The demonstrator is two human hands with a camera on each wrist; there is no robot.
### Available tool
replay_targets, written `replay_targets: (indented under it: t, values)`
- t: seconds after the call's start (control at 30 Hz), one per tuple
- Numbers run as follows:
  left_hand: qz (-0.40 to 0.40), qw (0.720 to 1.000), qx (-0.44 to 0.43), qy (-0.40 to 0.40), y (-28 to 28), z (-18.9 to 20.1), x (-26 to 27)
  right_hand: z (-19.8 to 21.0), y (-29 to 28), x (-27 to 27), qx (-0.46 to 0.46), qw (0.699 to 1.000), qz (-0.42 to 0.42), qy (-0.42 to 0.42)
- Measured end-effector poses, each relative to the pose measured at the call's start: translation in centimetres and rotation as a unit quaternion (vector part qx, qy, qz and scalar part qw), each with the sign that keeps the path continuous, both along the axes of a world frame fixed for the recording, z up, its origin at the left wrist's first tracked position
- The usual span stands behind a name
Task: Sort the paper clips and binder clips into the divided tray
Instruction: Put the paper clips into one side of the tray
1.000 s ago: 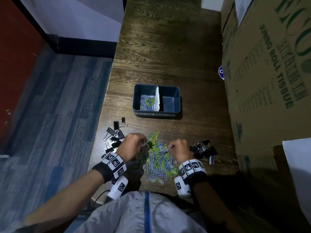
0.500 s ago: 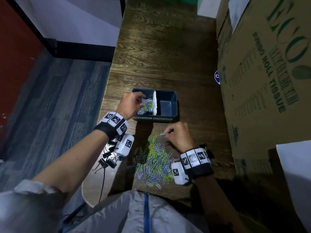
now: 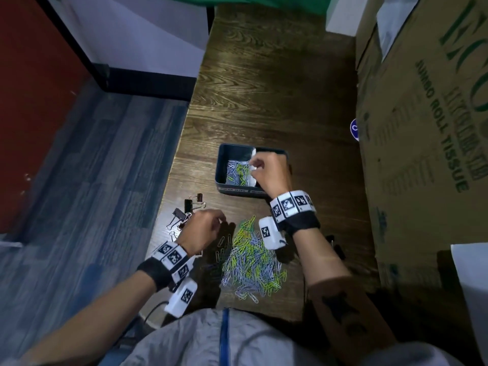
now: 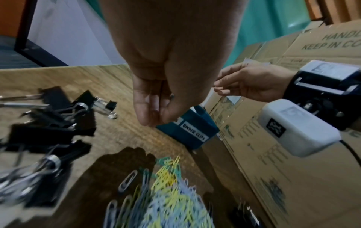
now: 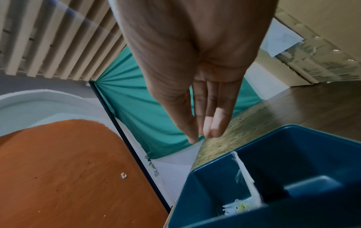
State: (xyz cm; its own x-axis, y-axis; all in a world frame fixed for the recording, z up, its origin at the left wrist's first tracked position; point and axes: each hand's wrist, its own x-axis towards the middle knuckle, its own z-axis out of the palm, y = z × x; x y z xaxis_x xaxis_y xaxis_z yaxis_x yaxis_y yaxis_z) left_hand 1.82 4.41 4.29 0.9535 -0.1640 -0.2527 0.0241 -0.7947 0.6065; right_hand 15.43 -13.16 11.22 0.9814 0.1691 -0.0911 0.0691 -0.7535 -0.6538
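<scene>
The dark blue divided tray (image 3: 221, 165) stands mid-table, with a white divider (image 5: 246, 177). Its left compartment holds coloured paper clips (image 3: 237, 173); my right hand hides most of its right compartment. A pile of paper clips (image 3: 250, 262) lies in front of me. Black binder clips (image 3: 184, 210) lie left of the pile. My right hand (image 3: 252, 165) hovers over the divider, its fingers (image 5: 213, 129) straight and close together, with nothing seen in them. My left hand (image 3: 221, 220) hangs just above the table between the binder clips and the pile, its fingers (image 4: 148, 114) loosely bent and empty.
Large cardboard boxes (image 3: 422, 128) wall off the right side of the table. The table's left edge (image 3: 182, 133) drops to blue carpet. A few more binder clips (image 3: 335, 247) peek out behind my right forearm. The tray front (image 4: 193, 134) carries a "binder clips" label.
My left hand came back from the tray to the table beside the pile. My right hand left the pile and rose over the tray's divider.
</scene>
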Motion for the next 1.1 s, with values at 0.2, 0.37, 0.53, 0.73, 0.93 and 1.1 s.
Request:
replay_targets:
  t: [0.2, 0.37, 0.53, 0.73, 0.93, 1.1]
  values:
    - [-0.069, 0.992, 0.068, 0.077, 0.5, -1.8, -4.2, -4.4, -4.3, -7.3, -0.038, 0.994, 0.060, 0.083]
    - [-0.091, 0.981, 0.120, 0.121, 0.2, -3.2, -7.1, -9.7, -9.0, -14.5, -0.165, 0.931, 0.049, 0.321]
    - [-0.051, 0.979, 0.124, 0.155, -0.5, -4.7, -8.2, -11.8, -11.1, -18.5, -0.229, 0.910, 0.023, 0.345]
    - [-0.066, 0.987, 0.064, 0.133, -2.7, -4.8, -8.1, -13.2, -7.8, -20.0, -0.202, 0.944, 0.035, 0.257]
    - [-0.032, 0.993, 0.012, 0.110, -3.6, -4.9, -6.7, -13.0, -6.5, -19.2, -0.127, 0.968, 0.003, 0.216]
    - [-0.043, 0.985, 0.123, 0.112, -3.0, -5.0, -5.7, -12.6, -7.3, -17.3, -0.142, 0.961, -0.005, 0.236]
